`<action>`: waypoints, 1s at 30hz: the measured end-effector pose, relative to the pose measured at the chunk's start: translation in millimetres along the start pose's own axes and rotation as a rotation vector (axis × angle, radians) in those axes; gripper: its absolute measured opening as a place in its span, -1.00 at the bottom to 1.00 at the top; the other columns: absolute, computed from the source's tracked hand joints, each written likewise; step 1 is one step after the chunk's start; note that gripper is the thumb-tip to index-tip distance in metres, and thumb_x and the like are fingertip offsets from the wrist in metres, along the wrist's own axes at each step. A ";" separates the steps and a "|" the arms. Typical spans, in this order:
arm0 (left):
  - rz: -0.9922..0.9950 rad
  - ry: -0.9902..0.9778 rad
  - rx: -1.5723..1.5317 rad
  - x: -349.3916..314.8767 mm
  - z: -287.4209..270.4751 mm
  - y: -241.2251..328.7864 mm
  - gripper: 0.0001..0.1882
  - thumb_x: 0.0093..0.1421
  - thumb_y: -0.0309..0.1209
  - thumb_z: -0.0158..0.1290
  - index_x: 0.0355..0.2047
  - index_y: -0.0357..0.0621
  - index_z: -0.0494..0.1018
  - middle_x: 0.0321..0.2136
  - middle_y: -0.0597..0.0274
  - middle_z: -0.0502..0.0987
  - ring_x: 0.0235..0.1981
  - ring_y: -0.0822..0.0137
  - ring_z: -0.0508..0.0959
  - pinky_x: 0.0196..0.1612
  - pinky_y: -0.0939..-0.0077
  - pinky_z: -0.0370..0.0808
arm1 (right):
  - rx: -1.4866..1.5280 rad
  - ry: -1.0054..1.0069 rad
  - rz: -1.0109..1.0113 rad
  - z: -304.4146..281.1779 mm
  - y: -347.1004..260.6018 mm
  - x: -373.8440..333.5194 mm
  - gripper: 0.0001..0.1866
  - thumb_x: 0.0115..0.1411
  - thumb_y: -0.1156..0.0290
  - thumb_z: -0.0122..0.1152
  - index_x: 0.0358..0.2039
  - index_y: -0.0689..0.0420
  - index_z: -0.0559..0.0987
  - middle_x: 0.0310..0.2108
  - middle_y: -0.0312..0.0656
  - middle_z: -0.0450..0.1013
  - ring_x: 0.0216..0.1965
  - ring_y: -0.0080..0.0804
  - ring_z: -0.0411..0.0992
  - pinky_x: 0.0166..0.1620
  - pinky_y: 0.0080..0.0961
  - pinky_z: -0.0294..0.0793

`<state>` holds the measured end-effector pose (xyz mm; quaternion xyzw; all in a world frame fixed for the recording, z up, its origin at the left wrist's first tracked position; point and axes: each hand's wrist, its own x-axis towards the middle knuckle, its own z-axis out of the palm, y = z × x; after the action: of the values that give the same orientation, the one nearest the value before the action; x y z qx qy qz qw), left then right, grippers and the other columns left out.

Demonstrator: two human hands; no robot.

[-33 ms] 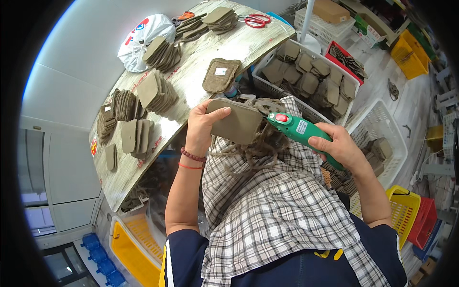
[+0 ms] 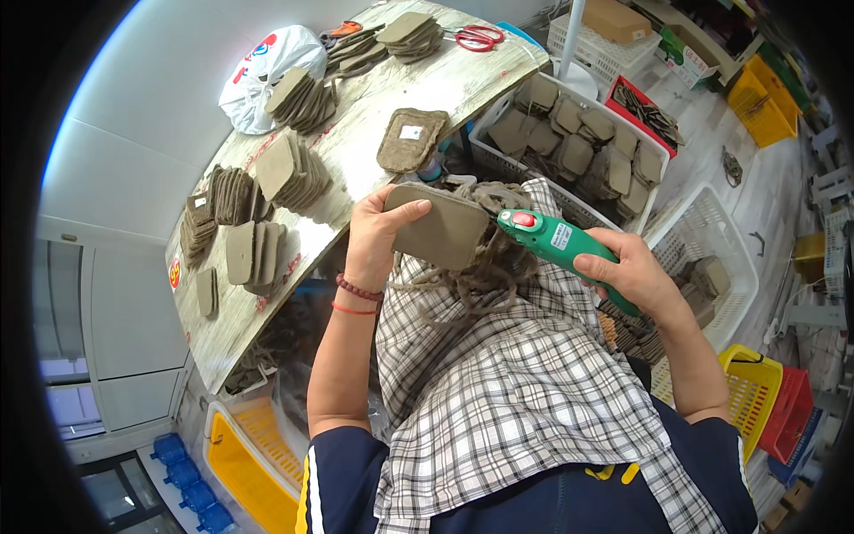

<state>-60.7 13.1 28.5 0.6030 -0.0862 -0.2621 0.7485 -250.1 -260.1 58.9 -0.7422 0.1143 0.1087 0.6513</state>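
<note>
My left hand [image 2: 381, 227] grips the left edge of an olive-brown flat pad [image 2: 439, 228] with rounded corners, thumb on its upper face. In my right hand [image 2: 633, 274] is a green handheld electric cutter [image 2: 565, 245] with a red button. Its front end touches or nearly touches the pad's right edge; the blade itself is too small to make out. Tangled brown trimmed strips [image 2: 485, 289] hang below and behind the pad, over the checked apron [image 2: 516, 383] on my lap.
On the wooden table [image 2: 356, 169] stand several stacks of similar pads [image 2: 294, 173], a labelled fuzzy pad [image 2: 412, 142], red scissors [image 2: 479, 38] and a white plastic bag [image 2: 271, 76]. A white crate [image 2: 569, 191] of pads stands right of it. A yellow basket [image 2: 253, 454] sits lower left.
</note>
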 end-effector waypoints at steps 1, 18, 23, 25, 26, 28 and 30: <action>-0.010 -0.014 0.012 -0.3 -0.4 -0.1 -0.85 0.04 -0.58 0.22 -0.34 -0.29 0.53 -0.44 0.22 0.61 -0.47 0.48 0.57 -0.35 0.61 0.51 | -0.003 -0.002 0.002 0.1 1.1 0.5 -0.55 0.14 0.10 0.29 -0.15 0.22 0.56 -0.54 -0.35 0.42 -0.61 -0.69 0.32 -0.56 -0.66 0.37; -0.165 -0.168 0.150 -12.1 6.1 3.3 -0.79 0.01 -0.60 0.23 -0.31 -0.33 0.52 -0.42 0.20 0.61 -0.46 0.46 0.58 -0.34 0.60 0.53 | -0.016 -0.031 -0.010 26.0 -9.7 13.9 -0.56 0.13 0.14 0.30 -0.13 0.24 0.55 -0.56 -0.35 0.39 -0.62 -0.69 0.31 -0.55 -0.67 0.37; -0.228 -0.235 0.168 -14.9 -0.4 12.2 -0.76 -0.02 -0.62 0.25 -0.29 -0.32 0.52 -0.42 0.21 0.61 -0.44 0.46 0.58 -0.33 0.61 0.52 | 0.001 -0.079 -0.036 33.6 -15.5 24.4 -0.58 0.14 0.16 0.30 -0.16 0.25 0.56 -0.56 -0.35 0.39 -0.61 -0.68 0.31 -0.56 -0.67 0.36; -0.253 -0.240 0.195 -16.6 -2.4 15.5 -0.75 -0.03 -0.62 0.26 -0.30 -0.32 0.52 -0.43 0.21 0.61 -0.44 0.47 0.58 -0.32 0.63 0.52 | -0.005 -0.116 -0.008 35.8 -18.6 29.2 -0.59 0.14 0.15 0.29 -0.17 0.24 0.57 -0.56 -0.35 0.39 -0.60 -0.68 0.32 -0.56 -0.68 0.35; -0.261 -0.233 0.221 -17.3 -3.7 15.8 -0.75 -0.04 -0.62 0.27 -0.31 -0.31 0.53 -0.43 0.21 0.61 -0.44 0.48 0.58 -0.32 0.63 0.52 | -0.014 -0.132 -0.017 37.5 -20.7 32.6 -0.60 0.14 0.15 0.29 -0.17 0.23 0.57 -0.56 -0.35 0.40 -0.60 -0.69 0.32 -0.56 -0.68 0.34; -0.272 -0.235 0.238 -20.1 -7.7 17.2 -0.75 -0.05 -0.63 0.28 -0.32 -0.31 0.53 -0.44 0.23 0.60 -0.44 0.49 0.57 -0.31 0.64 0.51 | -0.032 -0.166 -0.040 42.9 -25.1 40.3 -0.60 0.15 0.14 0.28 -0.18 0.22 0.57 -0.56 -0.35 0.40 -0.60 -0.69 0.32 -0.56 -0.69 0.33; -0.276 -0.252 0.220 -25.0 -12.7 18.8 -0.75 -0.07 -0.62 0.28 -0.32 -0.30 0.54 -0.45 0.25 0.60 -0.46 0.50 0.56 -0.30 0.64 0.50 | -0.019 -0.189 -0.048 51.9 -27.9 49.0 -0.61 0.15 0.14 0.28 -0.19 0.22 0.57 -0.56 -0.36 0.40 -0.60 -0.69 0.32 -0.56 -0.69 0.32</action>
<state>-70.8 38.9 47.7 0.6495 -0.1237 -0.4246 0.6186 -195.5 -206.5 63.4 -0.7373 0.0336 0.1637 0.6546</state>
